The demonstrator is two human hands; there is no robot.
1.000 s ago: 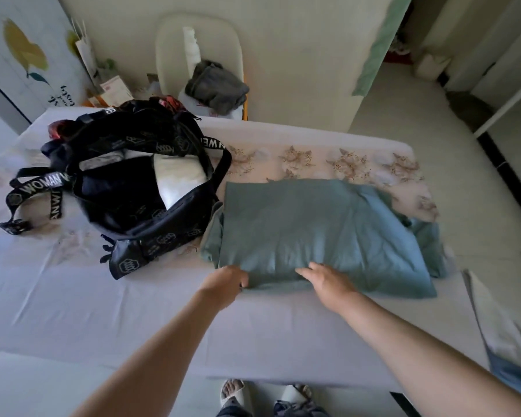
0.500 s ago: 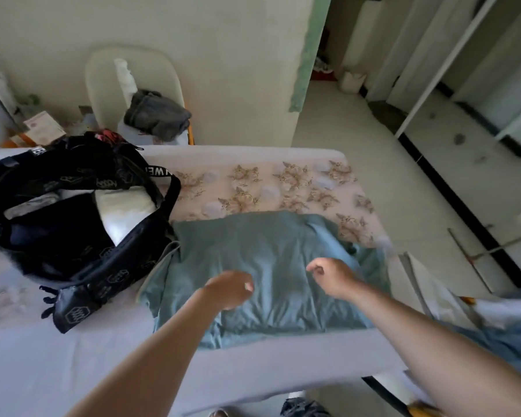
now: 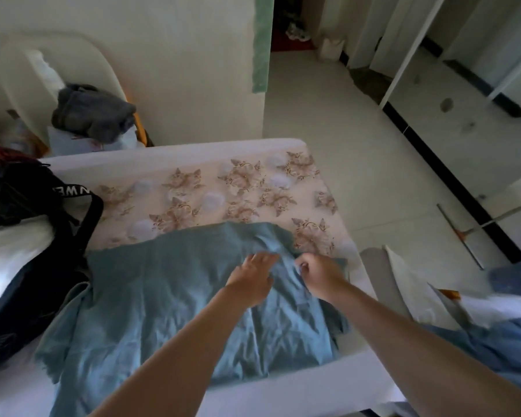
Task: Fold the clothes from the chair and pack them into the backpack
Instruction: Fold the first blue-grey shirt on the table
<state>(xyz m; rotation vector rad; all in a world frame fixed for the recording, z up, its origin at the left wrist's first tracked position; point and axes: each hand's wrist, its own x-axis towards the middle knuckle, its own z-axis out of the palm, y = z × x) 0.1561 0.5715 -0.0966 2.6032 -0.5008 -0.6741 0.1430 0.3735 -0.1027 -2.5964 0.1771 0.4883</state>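
Teal creased garment (image 3: 163,302), flat beneath straight-fingered left hand (image 3: 250,279), far edge pinched in right hand (image 3: 319,273)

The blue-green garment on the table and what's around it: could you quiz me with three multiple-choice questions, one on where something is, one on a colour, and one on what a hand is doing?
1. Where is the black backpack relative to the blue-green garment?
A) to its left on the table
B) on top of it
C) on the floor

2. What colour is the crumpled garment on the chair?
A) red
B) dark grey
C) yellow

3. What is the right hand doing?
A) lying flat beside the cloth
B) holding a strap
C) pinching the blue-green garment

Answers:
1 A: the backpack lies on the tabletop at the garment's left edge.
2 B: the heap on the seat is dark grey.
3 C: the hand is curled on a fold near the garment's far right corner.
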